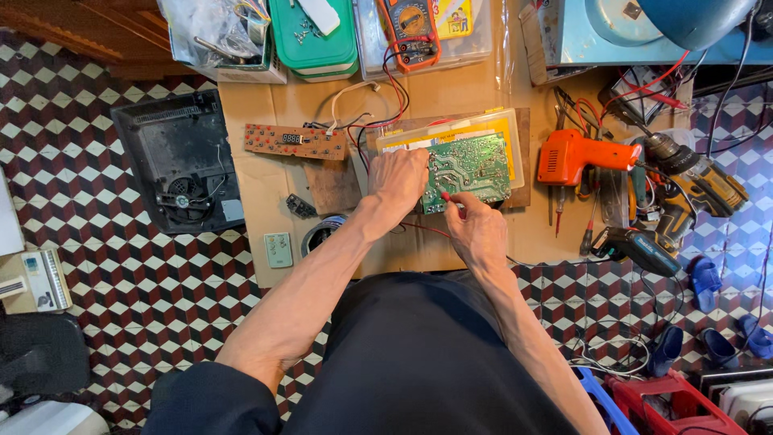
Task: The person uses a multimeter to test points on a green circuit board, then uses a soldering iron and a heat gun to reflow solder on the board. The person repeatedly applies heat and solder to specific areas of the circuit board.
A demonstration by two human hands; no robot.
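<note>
On cardboard (419, 250) | green circuit board (471, 165) lengthwise left-right | left hand (398, 181) steadying | right hand (475, 229) probing

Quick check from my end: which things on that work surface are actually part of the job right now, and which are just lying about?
In use:
- green circuit board, steadied by the left hand
- red probe, tip on the board, pinched in the right hand
- orange multimeter, wired toward the board

Lying about:
- orange glue gun
- cordless drill
- brown display board
- black appliance housing
- small remote

Patterned cube-tile floor (145, 274) in red, white, black under both hands, cardboard sheet (266, 173) beneath them, wooden furniture (88, 36) far upper left, blue lamp (692, 16) upper right
</note>
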